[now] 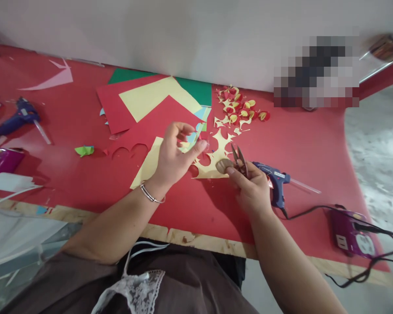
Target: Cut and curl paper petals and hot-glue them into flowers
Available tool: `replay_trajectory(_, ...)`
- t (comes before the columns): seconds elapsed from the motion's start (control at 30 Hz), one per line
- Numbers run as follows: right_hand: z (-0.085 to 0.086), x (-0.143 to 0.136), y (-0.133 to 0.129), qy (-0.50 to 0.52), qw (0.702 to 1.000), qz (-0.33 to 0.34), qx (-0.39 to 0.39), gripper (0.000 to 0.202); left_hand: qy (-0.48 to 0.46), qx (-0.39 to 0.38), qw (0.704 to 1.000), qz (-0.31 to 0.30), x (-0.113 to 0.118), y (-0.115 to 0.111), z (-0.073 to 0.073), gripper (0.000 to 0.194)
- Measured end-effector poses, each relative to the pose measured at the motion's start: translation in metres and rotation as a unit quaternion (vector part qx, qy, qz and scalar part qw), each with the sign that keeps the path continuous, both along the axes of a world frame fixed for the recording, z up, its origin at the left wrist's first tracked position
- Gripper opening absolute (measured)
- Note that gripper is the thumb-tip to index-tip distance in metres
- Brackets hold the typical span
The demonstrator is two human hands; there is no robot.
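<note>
Above the red tabletop, my left hand (174, 153) has its thumb and curled fingers apart, and I see nothing held between them. My right hand (253, 187) is closed around a pair of scissors (239, 159), blades pointing up and away. Between that hand's thumb and fingers sits a small rounded paper piece (222, 165), dull yellow in shadow. Just beyond both hands lies a cut-up pale yellow sheet (220, 152) with round holes. A red sheet (160, 124) with curved cutouts spreads beside my left hand.
Small red and yellow paper pieces (245, 109) are heaped at the back. A blue glue gun (277, 181) lies by my right hand, another glue gun (19, 117) at far left. A purple power strip (352, 235) with cords is at right. Green paper (194, 90) lies under other sheets.
</note>
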State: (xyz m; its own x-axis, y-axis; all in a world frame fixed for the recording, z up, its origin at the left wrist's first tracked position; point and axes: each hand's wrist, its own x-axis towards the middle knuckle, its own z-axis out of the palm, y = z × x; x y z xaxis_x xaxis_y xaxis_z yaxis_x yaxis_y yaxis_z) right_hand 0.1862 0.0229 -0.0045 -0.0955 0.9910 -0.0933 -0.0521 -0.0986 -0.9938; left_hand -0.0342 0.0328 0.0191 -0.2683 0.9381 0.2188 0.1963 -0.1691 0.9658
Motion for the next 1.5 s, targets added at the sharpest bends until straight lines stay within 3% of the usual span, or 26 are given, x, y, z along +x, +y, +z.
replay_trajectory(0.03,-0.001,0.001,0.0,0.007,1.0,-0.014,-0.002,0.031,-0.015,-0.007,1.0,0.001,0.002,-0.002,0.003,0.032)
replay_trajectory(0.13,-0.002,0.004,0.0,-0.007,0.999,-0.039,0.005,0.035,-0.061,-0.111,0.979,-0.157,0.016,-0.01,0.005,0.039)
replay_trajectory(0.2,-0.003,0.003,0.0,-0.019,0.999,-0.036,0.014,0.038,-0.078,-0.135,0.968,-0.197,0.03,-0.015,0.0,0.038)
replay_trajectory(0.33,-0.003,-0.003,-0.002,-0.024,0.999,-0.018,0.027,0.04,-0.139,-0.126,0.97,-0.156,0.051,-0.02,-0.013,0.041)
replay_trajectory(0.5,-0.005,-0.002,-0.005,-0.08,0.995,-0.015,0.061,0.048,-0.241,-0.153,0.943,-0.174,0.047,-0.015,-0.015,0.04)
replay_trajectory(0.63,-0.009,0.003,-0.005,-0.134,0.987,-0.009,0.083,0.057,-0.238,-0.155,0.946,-0.158,0.037,-0.008,-0.012,0.034)
replay_trajectory(0.77,-0.007,0.004,-0.003,-0.157,0.983,0.0,0.093,0.055,-0.233,-0.137,0.944,-0.187,0.033,-0.006,-0.01,0.032)
replay_trajectory(0.93,-0.004,0.005,-0.003,-0.149,0.985,0.011,0.09,0.056,-0.215,-0.139,0.94,-0.224,0.033,-0.008,-0.01,0.031)
replay_trajectory(1.13,-0.006,0.008,-0.005,-0.147,0.986,0.012,0.081,0.054,-0.189,-0.139,0.946,-0.223,0.034,-0.006,-0.015,0.033)
replay_trajectory(1.5,-0.004,0.008,-0.004,-0.128,0.99,0.018,0.065,0.055,-0.235,-0.151,0.927,-0.253,0.034,-0.007,-0.014,0.032)
